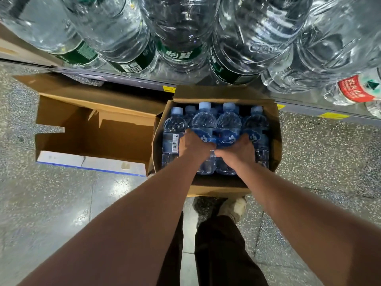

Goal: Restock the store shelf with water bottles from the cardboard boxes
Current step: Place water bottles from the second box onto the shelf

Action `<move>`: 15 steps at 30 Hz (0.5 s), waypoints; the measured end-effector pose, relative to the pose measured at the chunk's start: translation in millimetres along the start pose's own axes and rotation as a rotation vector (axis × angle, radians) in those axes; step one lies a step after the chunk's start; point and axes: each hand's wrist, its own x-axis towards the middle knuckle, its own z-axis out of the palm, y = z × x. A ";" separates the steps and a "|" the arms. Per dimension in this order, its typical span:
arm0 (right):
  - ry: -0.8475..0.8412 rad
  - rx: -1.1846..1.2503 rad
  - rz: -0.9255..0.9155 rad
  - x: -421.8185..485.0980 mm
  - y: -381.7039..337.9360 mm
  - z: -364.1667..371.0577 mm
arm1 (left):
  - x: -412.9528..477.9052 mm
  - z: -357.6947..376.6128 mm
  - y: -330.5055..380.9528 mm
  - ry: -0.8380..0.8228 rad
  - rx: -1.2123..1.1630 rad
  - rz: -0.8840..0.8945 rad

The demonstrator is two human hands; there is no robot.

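Speckled terrazzo floor (325, 157), box (276, 129) of water bottles (204, 118) beside empty box (99, 137), below shelf (134, 81).

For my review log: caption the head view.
The left hand and right hand grip blue-capped water bottles in a cardboard box beside an empty box.

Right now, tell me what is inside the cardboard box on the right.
The box holds water bottles with blue caps, packed in rows. The left hand and right hand each grip a middle one. The box floor and the rear bottles' lower parts are covered.
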 end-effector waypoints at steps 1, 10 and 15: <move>0.004 0.037 0.015 -1.2 0.2 -0.8 | -2.3 -0.7 0.9 0.004 -0.002 -0.009; 0.016 0.321 0.033 -36.6 5.5 -23.6 | -41.4 -17.3 -3.7 0.066 -0.090 0.096; -0.033 0.352 -0.074 -77.8 -14.6 -52.3 | -78.8 -51.4 -4.5 0.116 -0.251 0.118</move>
